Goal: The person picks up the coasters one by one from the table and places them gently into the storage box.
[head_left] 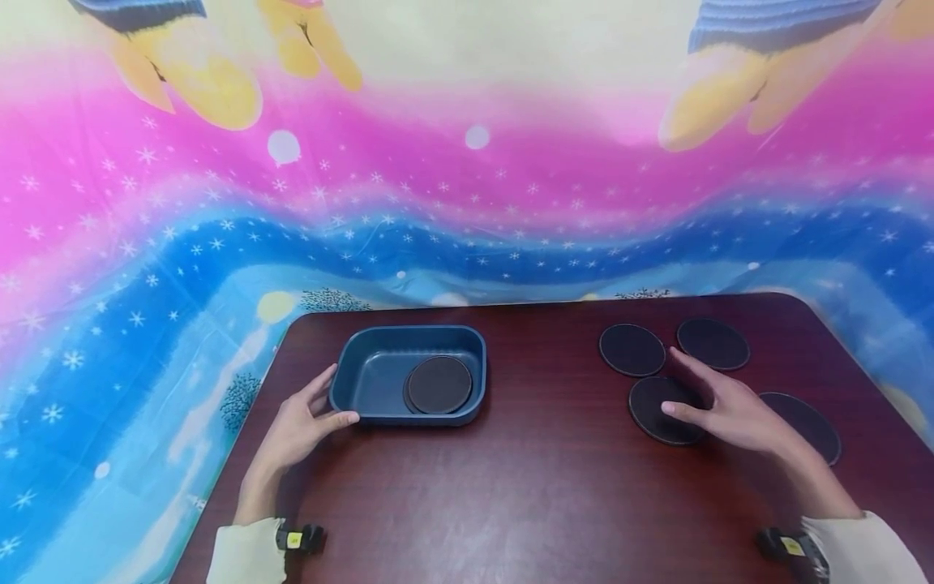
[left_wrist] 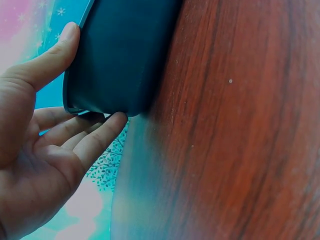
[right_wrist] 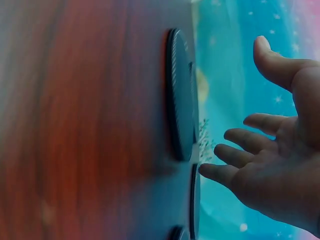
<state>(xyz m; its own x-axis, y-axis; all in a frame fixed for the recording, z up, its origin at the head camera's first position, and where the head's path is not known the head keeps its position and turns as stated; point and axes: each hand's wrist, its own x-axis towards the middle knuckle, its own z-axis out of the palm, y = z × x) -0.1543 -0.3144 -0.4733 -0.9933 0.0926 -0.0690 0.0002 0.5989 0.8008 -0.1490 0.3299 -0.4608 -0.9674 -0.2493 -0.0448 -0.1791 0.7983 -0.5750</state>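
Note:
A blue-grey rectangular box (head_left: 372, 389), without a lid, stands on the left of the table. Inside it, toward the right end, lies a round black coaster (head_left: 440, 384), with the edge of another round showing under it. My left hand (head_left: 302, 418) holds the box's near left corner, thumb on the front wall and fingers at the left end. My right hand (head_left: 737, 410) hovers, fingers spread, over a black coaster (head_left: 660, 414) with stitched edging. Nothing is between its fingers; the right wrist view shows them apart from the coaster (right_wrist: 182, 95).
More black coasters lie flat around the right hand: one at the back left (head_left: 631, 350), one at the back right (head_left: 713, 344), one partly under the forearm (head_left: 810, 426). The dark red-brown table (head_left: 540, 478) ends before a patterned cloth (head_left: 511, 203).

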